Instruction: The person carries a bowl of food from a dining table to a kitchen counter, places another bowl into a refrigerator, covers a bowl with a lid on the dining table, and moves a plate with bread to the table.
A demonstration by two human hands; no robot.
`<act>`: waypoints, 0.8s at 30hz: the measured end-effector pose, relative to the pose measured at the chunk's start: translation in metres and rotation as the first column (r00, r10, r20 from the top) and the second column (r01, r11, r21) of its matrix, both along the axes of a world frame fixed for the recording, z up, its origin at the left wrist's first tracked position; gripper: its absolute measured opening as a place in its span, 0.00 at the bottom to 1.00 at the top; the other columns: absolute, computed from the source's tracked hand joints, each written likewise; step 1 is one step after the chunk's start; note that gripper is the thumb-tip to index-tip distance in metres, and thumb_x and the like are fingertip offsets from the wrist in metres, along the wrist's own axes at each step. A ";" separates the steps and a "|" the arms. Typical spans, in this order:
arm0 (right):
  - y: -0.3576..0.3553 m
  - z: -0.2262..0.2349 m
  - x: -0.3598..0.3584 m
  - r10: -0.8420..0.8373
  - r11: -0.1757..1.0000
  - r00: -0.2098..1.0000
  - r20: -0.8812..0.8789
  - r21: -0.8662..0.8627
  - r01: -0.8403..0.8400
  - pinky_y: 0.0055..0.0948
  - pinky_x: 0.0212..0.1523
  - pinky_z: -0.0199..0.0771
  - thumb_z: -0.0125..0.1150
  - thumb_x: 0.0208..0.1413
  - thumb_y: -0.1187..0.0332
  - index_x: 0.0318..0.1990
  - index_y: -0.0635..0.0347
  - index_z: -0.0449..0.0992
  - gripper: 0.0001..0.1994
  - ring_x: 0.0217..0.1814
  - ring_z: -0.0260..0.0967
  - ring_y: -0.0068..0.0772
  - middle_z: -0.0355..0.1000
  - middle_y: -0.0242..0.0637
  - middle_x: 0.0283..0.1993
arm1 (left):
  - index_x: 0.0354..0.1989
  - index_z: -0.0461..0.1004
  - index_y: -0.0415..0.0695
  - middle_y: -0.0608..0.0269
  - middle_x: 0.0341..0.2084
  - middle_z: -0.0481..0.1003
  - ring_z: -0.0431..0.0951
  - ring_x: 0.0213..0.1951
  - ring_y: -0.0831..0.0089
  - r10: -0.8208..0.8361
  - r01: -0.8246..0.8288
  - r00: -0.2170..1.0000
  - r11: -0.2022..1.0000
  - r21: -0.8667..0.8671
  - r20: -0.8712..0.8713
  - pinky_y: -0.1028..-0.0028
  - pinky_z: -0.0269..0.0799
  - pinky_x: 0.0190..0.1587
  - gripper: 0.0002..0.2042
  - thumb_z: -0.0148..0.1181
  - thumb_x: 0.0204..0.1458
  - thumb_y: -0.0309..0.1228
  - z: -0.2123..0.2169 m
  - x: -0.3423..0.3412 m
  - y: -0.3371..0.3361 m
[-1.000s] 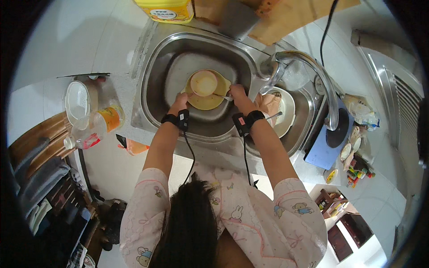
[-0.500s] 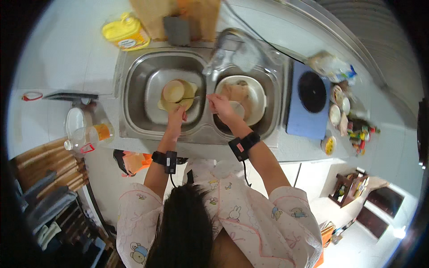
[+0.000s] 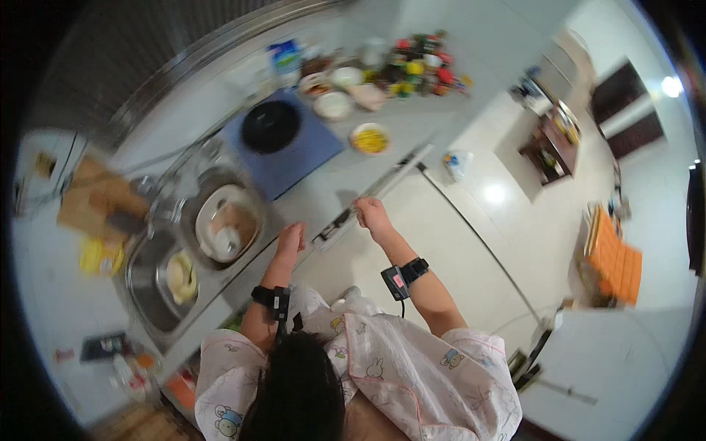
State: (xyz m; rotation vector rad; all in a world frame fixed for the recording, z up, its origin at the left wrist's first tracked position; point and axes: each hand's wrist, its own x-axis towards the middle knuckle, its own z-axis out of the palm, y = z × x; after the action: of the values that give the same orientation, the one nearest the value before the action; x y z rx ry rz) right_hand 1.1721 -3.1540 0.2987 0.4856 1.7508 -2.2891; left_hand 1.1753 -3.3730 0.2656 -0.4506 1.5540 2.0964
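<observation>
My left hand hovers by the counter's front edge, fingers curled in, with nothing visible in them. Further right, my right hand is closed beside a narrow pale strip with dark patches along the counter edge. Its fingertips hide whatever they may grip. Left of both hands is the double sink. One basin holds a white tub with brownish contents and a pale bowl. In the other lies yellowish dishware with a utensil in it.
A blue cooktop with a black round plate stands beyond my left hand. A bowl of yellow pieces sits near the counter edge. Behind it are white bowls and several bottles. Pale floor spreads to the right.
My view and body have turned right, away from the sink. Both hands have left the basins and now hover at the counter's front edge, right of the sink.
</observation>
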 end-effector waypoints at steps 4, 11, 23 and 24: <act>0.173 0.019 0.042 -0.354 0.934 0.935 -0.026 -0.058 0.353 0.20 0.12 0.41 0.47 0.48 0.71 0.14 0.52 0.55 0.14 0.11 0.42 0.17 0.47 0.22 0.10 | 0.10 0.49 0.52 0.73 0.07 0.48 0.46 0.09 0.81 -0.352 0.352 0.934 0.936 -0.019 -0.066 0.77 0.44 0.14 0.18 0.48 0.48 0.30 0.023 -0.020 0.176; 0.387 0.007 0.115 -0.738 0.668 0.674 0.031 -0.110 0.736 0.19 0.11 0.37 0.47 0.48 0.70 0.13 0.48 0.51 0.16 0.10 0.37 0.15 0.43 0.20 0.10 | 0.12 0.53 0.51 0.77 0.07 0.50 0.47 0.08 0.85 -0.748 0.749 0.662 0.661 0.034 -0.041 0.81 0.41 0.11 0.15 0.48 0.48 0.28 0.021 -0.038 0.446; 0.689 -0.018 0.018 -0.847 0.420 0.507 0.160 -0.383 0.823 0.20 0.09 0.40 0.47 0.49 0.67 0.14 0.50 0.55 0.14 0.09 0.42 0.19 0.47 0.24 0.10 | 0.14 0.55 0.51 0.78 0.07 0.50 0.48 0.08 0.86 -0.918 0.918 0.395 0.392 0.064 -0.045 0.81 0.41 0.10 0.13 0.47 0.48 0.28 0.035 -0.180 0.809; 0.710 -0.016 0.006 -0.823 0.426 0.541 0.172 -0.441 0.790 0.20 0.09 0.39 0.47 0.49 0.67 0.13 0.49 0.54 0.15 0.09 0.41 0.18 0.46 0.23 0.10 | 0.13 0.56 0.51 0.78 0.06 0.50 0.48 0.08 0.85 -0.926 0.926 0.376 0.375 0.052 -0.015 0.80 0.42 0.10 0.13 0.47 0.48 0.28 0.040 -0.195 0.831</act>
State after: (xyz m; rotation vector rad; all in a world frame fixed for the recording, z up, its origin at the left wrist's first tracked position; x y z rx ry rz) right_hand 1.1785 -2.4438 0.2825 1.4079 0.9084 -3.2643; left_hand 0.9806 -2.5416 0.3053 0.4126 1.2367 1.1707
